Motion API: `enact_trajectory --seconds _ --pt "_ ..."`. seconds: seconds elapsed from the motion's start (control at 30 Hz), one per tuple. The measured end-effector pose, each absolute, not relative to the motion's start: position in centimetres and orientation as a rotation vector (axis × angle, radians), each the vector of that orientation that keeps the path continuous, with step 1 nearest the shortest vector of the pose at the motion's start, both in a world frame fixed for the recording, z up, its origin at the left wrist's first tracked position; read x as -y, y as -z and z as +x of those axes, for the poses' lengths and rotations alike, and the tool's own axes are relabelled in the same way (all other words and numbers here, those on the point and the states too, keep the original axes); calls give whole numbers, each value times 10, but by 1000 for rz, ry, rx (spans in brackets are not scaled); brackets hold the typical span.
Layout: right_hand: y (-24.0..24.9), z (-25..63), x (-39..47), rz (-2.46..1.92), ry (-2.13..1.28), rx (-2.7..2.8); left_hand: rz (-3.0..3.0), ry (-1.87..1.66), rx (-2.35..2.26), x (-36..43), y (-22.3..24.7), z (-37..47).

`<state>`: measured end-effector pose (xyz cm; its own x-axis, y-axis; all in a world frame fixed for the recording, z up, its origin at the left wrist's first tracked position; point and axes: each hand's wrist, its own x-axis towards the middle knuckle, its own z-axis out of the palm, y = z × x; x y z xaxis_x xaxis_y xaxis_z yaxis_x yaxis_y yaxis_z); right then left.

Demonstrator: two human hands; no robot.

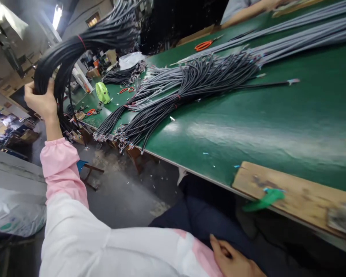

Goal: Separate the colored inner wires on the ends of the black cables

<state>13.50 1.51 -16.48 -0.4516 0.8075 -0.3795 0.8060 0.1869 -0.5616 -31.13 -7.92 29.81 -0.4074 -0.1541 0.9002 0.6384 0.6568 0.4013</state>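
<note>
My left hand [43, 100], raised at the left, is closed around a thick bundle of black cables [66, 52]. A red tie goes round this bundle, and its upper end spreads out, blurred, at the top. The other end hangs down beside my wrist past the table edge. Low in the view, close to my lap, is my right hand [233, 257]; its fingers are curled in and nothing shows between them. More tied black cable bundles [173, 98] with stripped coloured ends lie on the green table [276, 119], their ends jutting over its front edge.
Long grey cables [302, 36] stretch across the table's back. Orange-handled scissors [204, 45], a small green fan [103, 92] and another black bundle [122, 75] lie around. A wooden board [294, 188] with a green strip sits at the front edge. A co-worker's arm [245, 15] reaches in behind.
</note>
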Motion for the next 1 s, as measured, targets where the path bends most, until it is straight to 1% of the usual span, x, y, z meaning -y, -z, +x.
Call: enact_trajectory --seconds 0.1,0.2,0.27,0.33,0.37,0.53,0.63,0.77,1.0 --pt "162 135 -6 -1627 -1144 2407 -526 933 1844 48 -295 -313" --pt "163 136 -1 -1602 -1132 2356 -722 864 2041 2 -264 -311" --pt "165 137 0 -1603 -1121 2299 -1026 638 2262 -28 -233 -299" --pt "167 137 0 -1595 -1116 2238 -1539 202 2446 -54 -201 -278" --pt "168 136 -1 -1591 -1116 2208 -1682 118 2435 -66 -186 -265" --pt "170 134 -4 -1582 -1124 2107 -2085 -53 2211 -121 -122 -191" --pt "170 138 -6 -1581 -1140 2106 -2144 -121 2171 -155 -91 -156" --pt "168 144 -9 -1594 -1151 2105 -1988 -126 2264 -181 -63 -133" --pt "157 147 -9 -1578 -1150 2043 -1839 25 2287 -161 -48 -117"
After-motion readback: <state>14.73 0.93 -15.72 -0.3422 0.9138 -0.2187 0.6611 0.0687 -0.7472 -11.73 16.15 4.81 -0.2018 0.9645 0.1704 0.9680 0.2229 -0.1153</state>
